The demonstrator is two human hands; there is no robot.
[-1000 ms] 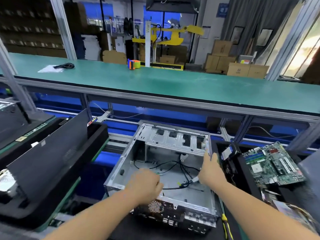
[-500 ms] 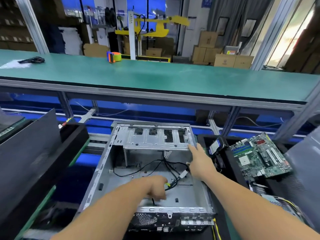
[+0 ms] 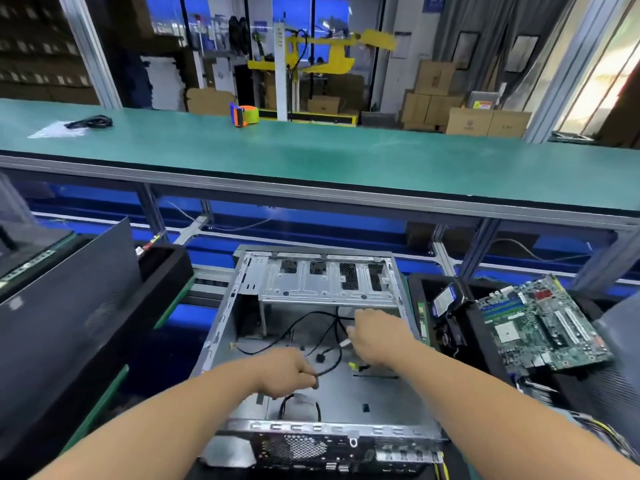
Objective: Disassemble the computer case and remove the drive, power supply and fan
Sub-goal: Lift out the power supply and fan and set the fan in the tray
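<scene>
Both hands have shifted inside the open computer case [image 3: 311, 341], which lies flat just beside the black bin holding a motherboard [image 3: 543, 327]. Right hand [image 3: 377, 337] has left the case wall and reaches the cables under the drive cage [image 3: 325, 282]; its grip is hidden. Left hand [image 3: 287, 372] pinches a black cable [image 3: 329, 367].

A long green workbench [image 3: 346, 161] spans the room — cardboard boxes [image 3: 467, 109] stacked behind, bright window [image 3: 602, 81] right.
</scene>
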